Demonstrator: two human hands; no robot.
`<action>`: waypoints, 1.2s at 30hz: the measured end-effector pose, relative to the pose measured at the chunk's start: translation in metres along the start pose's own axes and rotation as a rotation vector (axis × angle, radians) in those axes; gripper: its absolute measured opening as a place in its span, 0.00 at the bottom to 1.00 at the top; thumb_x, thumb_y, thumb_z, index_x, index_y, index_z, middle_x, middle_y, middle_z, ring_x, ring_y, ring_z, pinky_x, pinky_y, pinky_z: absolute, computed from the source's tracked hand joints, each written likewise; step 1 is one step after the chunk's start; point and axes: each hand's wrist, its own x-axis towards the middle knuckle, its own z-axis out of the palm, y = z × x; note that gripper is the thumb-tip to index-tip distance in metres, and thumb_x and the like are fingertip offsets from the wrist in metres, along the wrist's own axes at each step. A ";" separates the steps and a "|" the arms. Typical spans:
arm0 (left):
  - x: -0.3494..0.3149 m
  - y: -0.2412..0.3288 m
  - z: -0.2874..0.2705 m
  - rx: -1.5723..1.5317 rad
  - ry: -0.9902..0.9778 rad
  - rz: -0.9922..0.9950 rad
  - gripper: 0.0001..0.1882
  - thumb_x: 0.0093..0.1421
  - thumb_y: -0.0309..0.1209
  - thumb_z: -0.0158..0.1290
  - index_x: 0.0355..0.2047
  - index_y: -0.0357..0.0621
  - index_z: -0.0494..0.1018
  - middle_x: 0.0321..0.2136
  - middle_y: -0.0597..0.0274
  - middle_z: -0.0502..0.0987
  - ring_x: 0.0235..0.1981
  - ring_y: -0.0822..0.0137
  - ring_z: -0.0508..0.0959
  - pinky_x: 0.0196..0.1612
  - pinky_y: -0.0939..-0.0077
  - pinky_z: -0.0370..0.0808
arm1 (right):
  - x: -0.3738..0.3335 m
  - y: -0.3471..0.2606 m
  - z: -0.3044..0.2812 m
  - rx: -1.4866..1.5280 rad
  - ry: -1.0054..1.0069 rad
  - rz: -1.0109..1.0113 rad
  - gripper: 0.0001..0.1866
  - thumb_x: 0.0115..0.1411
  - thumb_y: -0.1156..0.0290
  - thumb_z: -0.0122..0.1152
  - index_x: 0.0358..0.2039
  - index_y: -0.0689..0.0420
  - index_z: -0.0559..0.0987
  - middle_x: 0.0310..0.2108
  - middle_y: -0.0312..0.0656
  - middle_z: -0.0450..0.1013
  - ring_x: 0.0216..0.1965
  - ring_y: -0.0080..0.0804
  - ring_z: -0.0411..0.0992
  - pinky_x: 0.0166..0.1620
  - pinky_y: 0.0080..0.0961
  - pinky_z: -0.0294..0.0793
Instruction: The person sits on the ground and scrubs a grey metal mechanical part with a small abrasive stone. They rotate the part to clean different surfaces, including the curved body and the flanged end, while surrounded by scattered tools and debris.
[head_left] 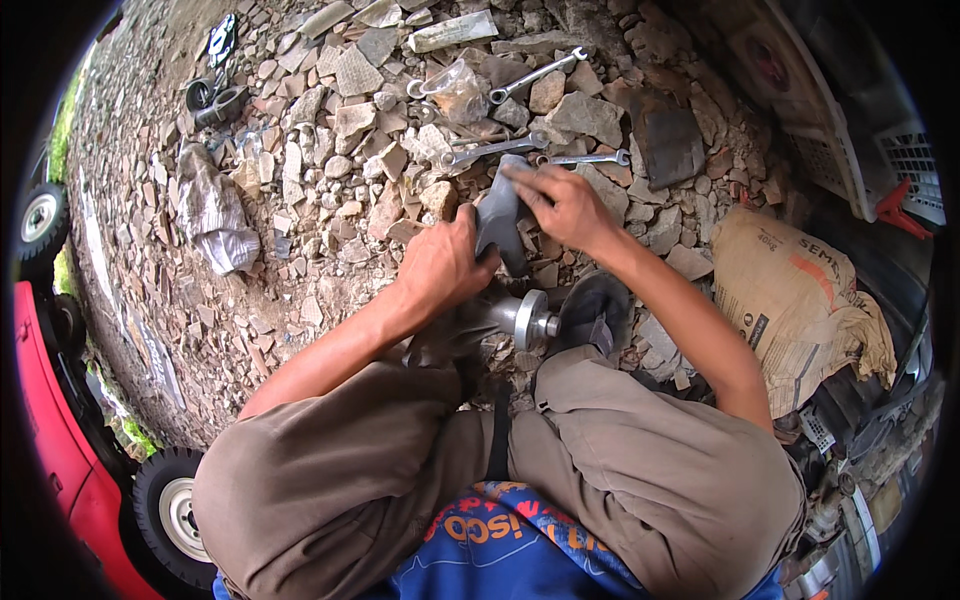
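Two hands [500,245] on one grey rag [497,215], three wrenches [495,150] beside.

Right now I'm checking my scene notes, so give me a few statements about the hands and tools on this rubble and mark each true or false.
1. Both hands hold the grey cloth. True.
2. The wrenches lie on a wooden bench. False: they lie on the stone rubble.
3. The left hand is empty. False: it grips the cloth.
4. A printed sack lies beside the right arm. True.
5. The right hand holds a wrench. False: its fingers press the cloth.
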 end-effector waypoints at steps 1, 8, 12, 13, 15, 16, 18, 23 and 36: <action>-0.001 -0.001 0.003 -0.043 -0.004 0.004 0.33 0.62 0.44 0.62 0.54 0.28 0.65 0.29 0.30 0.81 0.35 0.32 0.83 0.42 0.42 0.80 | -0.008 -0.011 0.003 0.035 -0.039 -0.023 0.17 0.68 0.65 0.64 0.57 0.44 0.84 0.31 0.51 0.77 0.32 0.52 0.78 0.38 0.43 0.78; 0.002 -0.006 0.019 -0.326 0.010 0.066 0.36 0.62 0.38 0.61 0.60 0.24 0.59 0.40 0.23 0.80 0.46 0.31 0.82 0.52 0.46 0.78 | 0.007 0.009 -0.010 0.024 -0.049 -0.031 0.17 0.68 0.67 0.63 0.57 0.47 0.84 0.38 0.49 0.81 0.39 0.50 0.81 0.43 0.39 0.80; -0.003 0.001 0.011 -0.379 -0.008 0.005 0.38 0.63 0.37 0.60 0.63 0.23 0.57 0.46 0.22 0.78 0.51 0.34 0.81 0.56 0.49 0.76 | 0.002 -0.003 -0.012 0.070 -0.149 -0.023 0.16 0.69 0.64 0.61 0.55 0.46 0.85 0.37 0.51 0.81 0.40 0.52 0.81 0.44 0.41 0.80; -0.002 0.003 0.011 -0.384 -0.014 0.009 0.39 0.63 0.37 0.60 0.64 0.23 0.56 0.46 0.22 0.78 0.51 0.34 0.81 0.56 0.50 0.76 | 0.009 0.012 -0.013 0.030 -0.127 -0.002 0.16 0.69 0.64 0.62 0.55 0.46 0.85 0.38 0.51 0.81 0.40 0.52 0.80 0.43 0.42 0.80; 0.000 0.005 0.011 -0.392 -0.021 0.008 0.40 0.63 0.37 0.60 0.66 0.23 0.55 0.46 0.22 0.79 0.52 0.34 0.81 0.57 0.51 0.76 | 0.019 0.018 -0.016 -0.023 -0.079 0.018 0.16 0.68 0.63 0.63 0.55 0.45 0.85 0.37 0.52 0.80 0.40 0.54 0.80 0.44 0.43 0.80; 0.000 0.006 0.013 -0.411 -0.004 0.014 0.41 0.63 0.38 0.60 0.66 0.24 0.55 0.46 0.23 0.79 0.52 0.35 0.81 0.57 0.51 0.76 | 0.015 0.016 -0.016 -0.001 -0.131 0.010 0.16 0.68 0.63 0.63 0.55 0.46 0.85 0.37 0.51 0.80 0.41 0.53 0.80 0.44 0.43 0.80; -0.002 0.002 0.017 -0.443 0.024 0.020 0.41 0.64 0.39 0.60 0.68 0.26 0.55 0.47 0.23 0.79 0.52 0.35 0.81 0.57 0.51 0.76 | 0.006 -0.003 -0.014 0.052 -0.233 -0.001 0.15 0.68 0.63 0.63 0.54 0.46 0.86 0.38 0.51 0.81 0.41 0.52 0.80 0.45 0.44 0.80; 0.006 -0.003 0.025 -0.730 -0.068 -0.053 0.48 0.63 0.40 0.63 0.74 0.33 0.51 0.57 0.36 0.76 0.58 0.49 0.78 0.62 0.59 0.73 | 0.029 0.017 -0.023 0.099 -0.181 0.056 0.14 0.68 0.66 0.63 0.52 0.53 0.87 0.43 0.50 0.83 0.45 0.51 0.81 0.50 0.39 0.80; 0.015 -0.004 0.043 -0.968 -0.221 -0.051 0.51 0.56 0.35 0.61 0.77 0.39 0.50 0.64 0.42 0.69 0.65 0.53 0.70 0.69 0.62 0.66 | 0.066 -0.009 -0.052 -0.111 -0.710 0.061 0.16 0.67 0.61 0.64 0.50 0.55 0.87 0.46 0.51 0.83 0.48 0.53 0.81 0.52 0.44 0.79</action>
